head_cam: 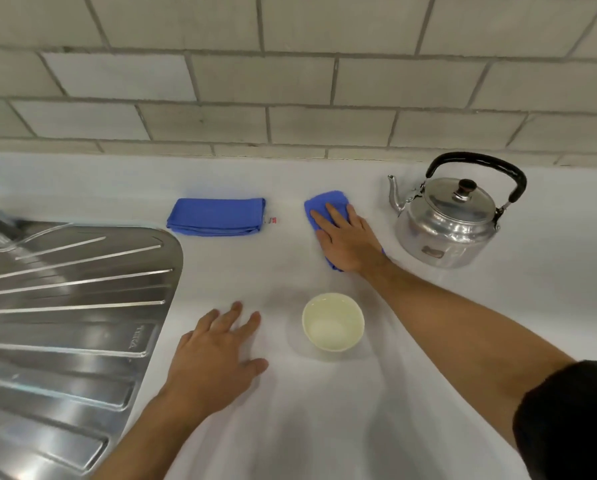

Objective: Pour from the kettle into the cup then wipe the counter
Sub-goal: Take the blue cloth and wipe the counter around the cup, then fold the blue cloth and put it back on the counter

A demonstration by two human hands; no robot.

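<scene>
Your right hand (347, 239), fingers spread flat, presses a soft, limp blue cloth (325, 202) onto the counter (290, 410), centre frame; palm pressure should suffice. Your left hand (217, 355) rests open, holding nothing. The kettle (449, 220), right, looks rigid, possibly heavy: take its black handle (480, 164). The cup (332, 322) looks fragile. The drainboard (65, 306) stamp appears to read "TEKA".

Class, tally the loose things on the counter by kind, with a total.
Blue cloths: 2, folded cloth, cloth under right hand
Metal kettle: 1
Pale cup: 1
Total: 4
</scene>
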